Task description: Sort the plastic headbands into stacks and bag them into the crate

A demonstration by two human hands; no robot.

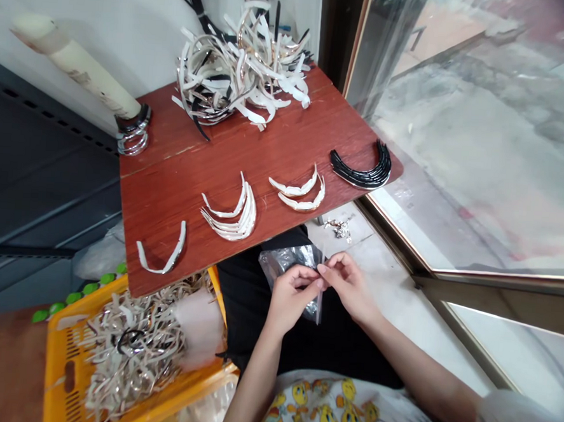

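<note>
A small clear plastic bag (281, 259) rests over my lap, with dark or silvery contents I cannot make out. My left hand (293, 294) pinches near the bag's right edge, fingers curled and thumb pressed in. Fingertips touching the left ones, my right hand (349, 286) pinches the same edge from the other side. Beyond the hands, curved strips lie on the red-brown board (277, 140): a single white strip (164, 269), a white nested stack (243, 224), two white strips (306, 204) and a black nested stack (367, 175).
A tangled heap of white and black strips (242, 75) covers the board's back. Left stands a pale cylinder (89, 75) beside metal rings (133, 141). A yellow crate (57, 363) of strips sits below. Glass panels (481, 153) close the right side.
</note>
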